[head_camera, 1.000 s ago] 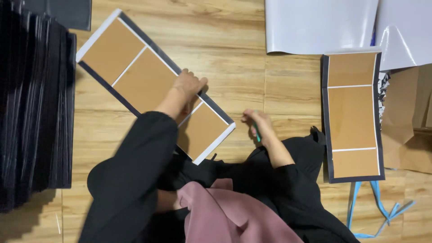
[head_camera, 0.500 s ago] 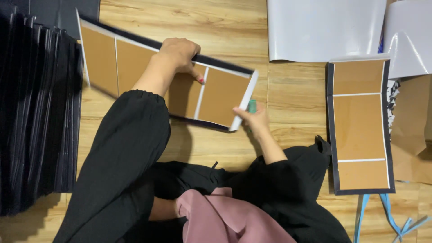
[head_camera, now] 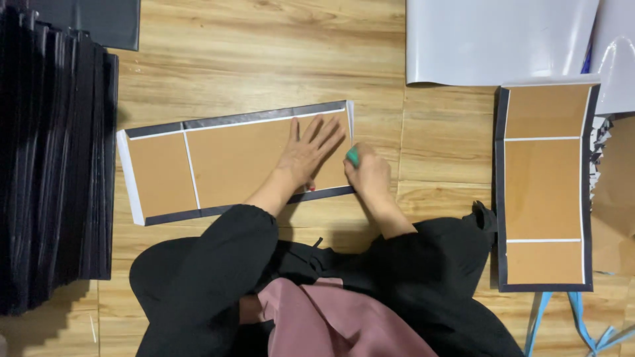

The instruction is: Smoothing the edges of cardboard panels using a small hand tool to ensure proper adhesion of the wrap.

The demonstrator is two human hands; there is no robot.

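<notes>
**Flat palm on the board, small green tool at its right edge**

Here, in the head view, I am pressing my left hand flat, fingers spread wide and gripping nothing, on the right section of the brown cover board, which is lying across the wooden floor just in front of my knees. My right hand is curling closed around a small green tool, its tip sitting right at the board's right edge, where the grey border strip is folding over. The board's left end is showing a white border, and its long edges are running slightly tilted, dark-trimmed.

To the left, a tall stack of black covers is standing near the board's left end. To the right, a second brown board is lying lengthwise, well apart from my right hand, with bare floor between. White sheets are lying beyond, and blue straps are trailing at the lower right.
</notes>
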